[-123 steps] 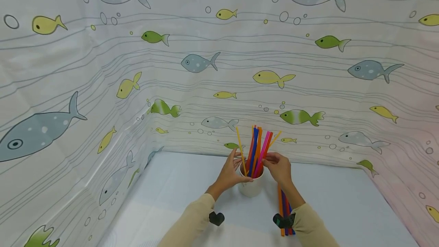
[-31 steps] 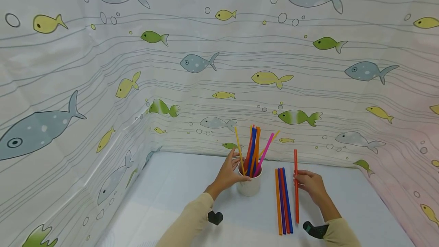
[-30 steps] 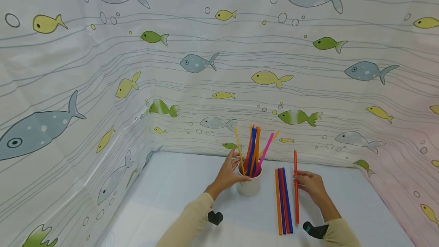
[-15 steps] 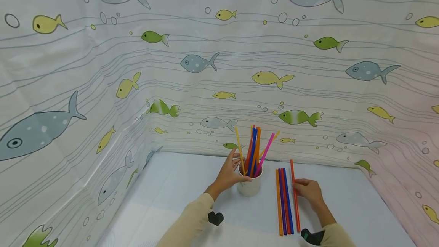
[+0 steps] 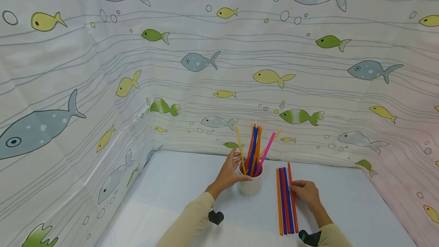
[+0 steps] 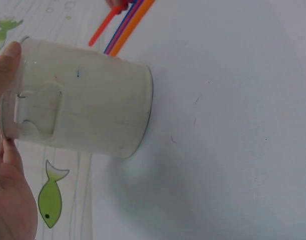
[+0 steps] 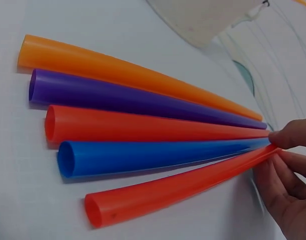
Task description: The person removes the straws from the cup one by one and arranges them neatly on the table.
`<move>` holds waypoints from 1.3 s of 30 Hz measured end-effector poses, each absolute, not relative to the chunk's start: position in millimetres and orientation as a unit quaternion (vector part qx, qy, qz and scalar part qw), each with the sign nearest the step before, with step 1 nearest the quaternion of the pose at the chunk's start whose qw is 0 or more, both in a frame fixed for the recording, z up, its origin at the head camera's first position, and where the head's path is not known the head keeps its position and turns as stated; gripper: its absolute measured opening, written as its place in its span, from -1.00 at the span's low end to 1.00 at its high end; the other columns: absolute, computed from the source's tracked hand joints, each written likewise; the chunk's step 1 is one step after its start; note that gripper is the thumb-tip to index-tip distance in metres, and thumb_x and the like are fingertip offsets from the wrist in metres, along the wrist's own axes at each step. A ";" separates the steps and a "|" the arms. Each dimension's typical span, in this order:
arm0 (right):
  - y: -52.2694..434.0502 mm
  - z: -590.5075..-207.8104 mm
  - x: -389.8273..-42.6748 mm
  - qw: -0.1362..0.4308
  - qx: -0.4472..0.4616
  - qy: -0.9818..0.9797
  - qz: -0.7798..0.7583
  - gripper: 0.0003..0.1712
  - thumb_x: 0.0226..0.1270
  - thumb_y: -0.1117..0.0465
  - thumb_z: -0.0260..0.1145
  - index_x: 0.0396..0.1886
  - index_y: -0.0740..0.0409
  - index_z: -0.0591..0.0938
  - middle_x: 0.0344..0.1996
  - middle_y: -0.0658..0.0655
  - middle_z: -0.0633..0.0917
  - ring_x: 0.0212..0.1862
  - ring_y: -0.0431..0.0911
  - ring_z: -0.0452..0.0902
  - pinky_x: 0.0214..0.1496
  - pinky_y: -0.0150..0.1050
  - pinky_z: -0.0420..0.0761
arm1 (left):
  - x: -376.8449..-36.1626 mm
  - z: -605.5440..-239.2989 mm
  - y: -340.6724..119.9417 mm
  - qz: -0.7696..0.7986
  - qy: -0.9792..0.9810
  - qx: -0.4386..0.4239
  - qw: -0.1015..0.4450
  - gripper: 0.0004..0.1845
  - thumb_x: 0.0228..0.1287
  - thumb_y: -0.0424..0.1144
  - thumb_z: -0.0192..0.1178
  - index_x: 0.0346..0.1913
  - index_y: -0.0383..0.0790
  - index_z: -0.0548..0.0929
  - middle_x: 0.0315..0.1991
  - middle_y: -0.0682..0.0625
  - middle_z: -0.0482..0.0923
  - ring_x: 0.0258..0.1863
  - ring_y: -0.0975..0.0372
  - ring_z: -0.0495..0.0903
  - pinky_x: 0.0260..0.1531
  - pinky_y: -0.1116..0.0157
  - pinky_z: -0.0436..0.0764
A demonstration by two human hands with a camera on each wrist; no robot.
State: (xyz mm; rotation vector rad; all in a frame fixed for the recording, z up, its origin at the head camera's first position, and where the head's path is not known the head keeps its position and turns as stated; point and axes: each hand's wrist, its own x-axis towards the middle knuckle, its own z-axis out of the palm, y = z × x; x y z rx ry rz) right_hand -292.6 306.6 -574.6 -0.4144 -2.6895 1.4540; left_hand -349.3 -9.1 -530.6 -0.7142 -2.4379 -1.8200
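My left hand (image 5: 227, 172) grips a whitish cup (image 5: 249, 188) near its rim, thumb on the near side and fingers behind. In the cup stand several straws: yellow, orange, blue, red and a leaning pink straw (image 5: 266, 151). The cup's side with a faint raised panel fills much of the left wrist view. To the right, the thumb and fingers of my right hand (image 5: 308, 194) pinch a red straw (image 7: 168, 191) toward its far end. That straw lies beside a blue straw (image 7: 142, 157), another red (image 7: 137, 125), a purple (image 7: 127, 96) and an orange one (image 7: 122, 69).
Everything rests on a white table surface (image 5: 178, 186). A fish-printed sheet (image 5: 192, 94) rises at the back and along both sides.
Four seconds ago my right hand was at the straws in the cup. It has since brought the red straw right, then down and leftward against the row. My left hand stays on the cup.
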 end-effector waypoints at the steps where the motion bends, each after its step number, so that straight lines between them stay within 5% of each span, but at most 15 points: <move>1: 306.0 -574.6 -292.5 0.028 -0.134 -0.872 0.470 -0.54 0.21 0.16 0.40 -0.02 0.45 0.64 -0.20 0.30 0.70 -0.31 -0.07 0.61 -0.37 -0.26 0.65 | -349.5 -530.5 -9.2 -0.580 -0.781 -0.230 0.010 0.26 -0.06 -0.23 0.56 0.56 0.03 -0.16 0.33 -0.08 0.23 0.37 0.09 0.31 0.30 0.16 0.34; 39: 294.9 -572.5 -290.9 0.050 -0.112 -0.900 0.419 -0.66 0.13 0.28 0.39 -0.21 0.53 0.65 -0.45 0.23 0.71 -0.51 -0.08 0.64 -0.47 -0.21 0.67 | -350.5 -532.2 -9.5 -0.575 -0.787 -0.224 0.000 0.25 -0.08 -0.17 0.57 0.56 0.05 -0.13 0.32 -0.04 0.26 0.37 0.16 0.31 0.30 0.23 0.34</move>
